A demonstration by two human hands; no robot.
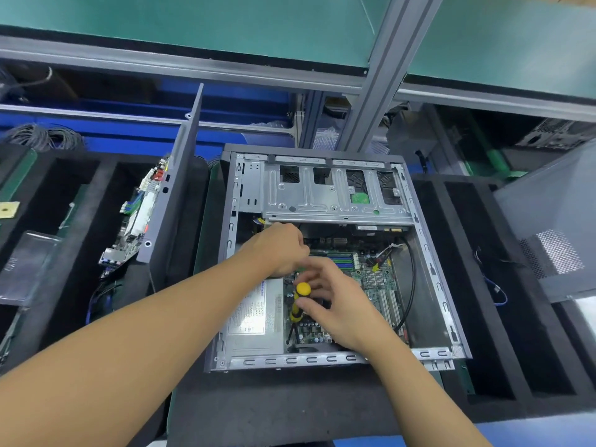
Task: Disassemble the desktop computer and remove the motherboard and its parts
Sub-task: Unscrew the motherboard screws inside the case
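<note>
An open desktop case [429, 353] lies flat in front of me. Its green motherboard [375, 282] sits inside, beside a silver power supply [251, 314] on the left. A metal drive cage [322, 191] spans the far end. My right hand [335, 301] holds a yellow-and-black screwdriver [298, 304] upright over the board's left part. My left hand [279, 248] reaches in above the memory slots with curled fingers; what they hold is hidden.
A grey side panel [174, 188] stands on edge left of the case, with another motherboard [135, 221] leaning behind it. Black foam slotted trays [483, 285] flank both sides. A black cable [409, 279] loops inside the case. An aluminium post [377, 79] rises behind.
</note>
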